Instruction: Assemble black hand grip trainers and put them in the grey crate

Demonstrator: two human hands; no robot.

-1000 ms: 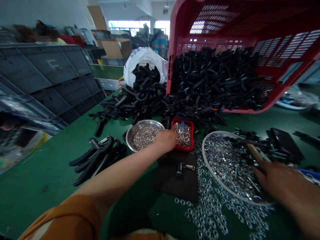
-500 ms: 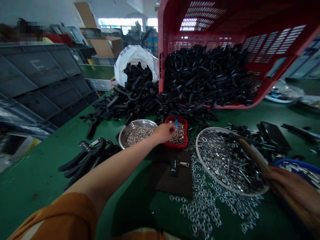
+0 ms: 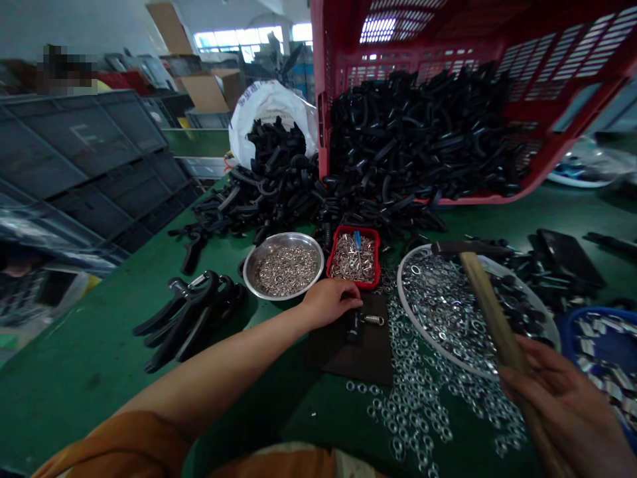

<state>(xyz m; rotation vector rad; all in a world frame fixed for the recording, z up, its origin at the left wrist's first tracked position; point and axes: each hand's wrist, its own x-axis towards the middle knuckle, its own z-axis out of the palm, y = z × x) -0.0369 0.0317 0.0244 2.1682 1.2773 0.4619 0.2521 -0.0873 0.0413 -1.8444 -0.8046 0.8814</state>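
Observation:
My right hand (image 3: 562,392) is wrapped round the wooden handle of a hammer (image 3: 490,312), whose dark head hangs over the white tray of metal bits. My left hand (image 3: 331,302) is pinched at the top end of a small black plastic part (image 3: 353,328); anything between the fingertips is too small to make out. A coil spring (image 3: 372,320) sticks out from the right of that part. Both lie on a dark mat (image 3: 348,362). Just beyond my left hand stands a red tray (image 3: 378,265) of small metal pins, with a blue-handled tool in it.
A steel bowl (image 3: 249,282) of tiny metal pieces sits left of the red tray. Clamp-like black parts (image 3: 184,312) lie at left. Nuts (image 3: 398,398) are strewn beside the white tray (image 3: 405,305). A red crate (image 3: 322,133) spills black parts behind; a blue bowl (image 3: 567,332) stands right.
My left hand has come from the red tray down to the black part on the mat. The hammer has risen and turned more upright in my right hand.

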